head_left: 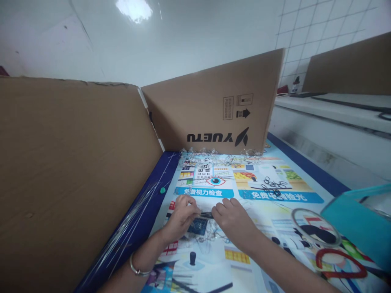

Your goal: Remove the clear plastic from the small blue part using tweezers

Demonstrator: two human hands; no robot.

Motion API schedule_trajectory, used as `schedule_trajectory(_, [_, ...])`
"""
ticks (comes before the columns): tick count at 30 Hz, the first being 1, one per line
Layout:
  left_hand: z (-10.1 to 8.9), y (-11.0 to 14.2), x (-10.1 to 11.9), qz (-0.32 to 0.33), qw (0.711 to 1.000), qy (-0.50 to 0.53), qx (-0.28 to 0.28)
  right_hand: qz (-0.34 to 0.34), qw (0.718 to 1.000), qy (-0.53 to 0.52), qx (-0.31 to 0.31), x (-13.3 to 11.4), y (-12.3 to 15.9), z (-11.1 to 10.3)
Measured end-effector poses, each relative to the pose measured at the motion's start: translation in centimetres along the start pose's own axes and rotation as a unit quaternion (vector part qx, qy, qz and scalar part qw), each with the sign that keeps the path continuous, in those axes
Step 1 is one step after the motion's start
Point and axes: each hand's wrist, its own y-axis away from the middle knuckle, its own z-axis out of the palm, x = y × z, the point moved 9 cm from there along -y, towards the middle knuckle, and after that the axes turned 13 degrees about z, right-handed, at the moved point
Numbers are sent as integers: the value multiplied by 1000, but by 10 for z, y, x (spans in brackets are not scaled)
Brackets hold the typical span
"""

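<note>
My left hand (182, 215), with a bangle on the wrist, is closed in a pinch on one end of a small bundle of dark thin strands (206, 215). Gripping the other end, my right hand (233, 221) has its fingers curled inward. The strands stretch between the two hands, just above the printed table cover (210, 252). Under and between my hands lies a loose tangle of clear, wire-like pieces (210, 234). The exact kind of the strands is too small to make out.
Cardboard panels (70, 171) stand left and behind. Clear tangled pieces (214, 156) line the back panel's foot; black loops (273, 188) lie right of them. Long clear strands (130, 228) run along the left edge, near a green bit (163, 190). A turquoise bag (360, 224) stands right.
</note>
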Motion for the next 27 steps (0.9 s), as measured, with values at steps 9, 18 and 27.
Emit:
schedule_trajectory(9, [-1, -5, 9, 8, 999, -51, -5, 20, 998, 4, -62, -2, 2, 5])
schedule_trajectory(18, [2, -2, 2, -11, 999, -35, -17, 31, 997, -3, -67, 0, 0, 7])
schedule_trajectory(27, [5, -1, 0, -28, 999, -17, -24, 29, 998, -17, -60, 2, -2, 8])
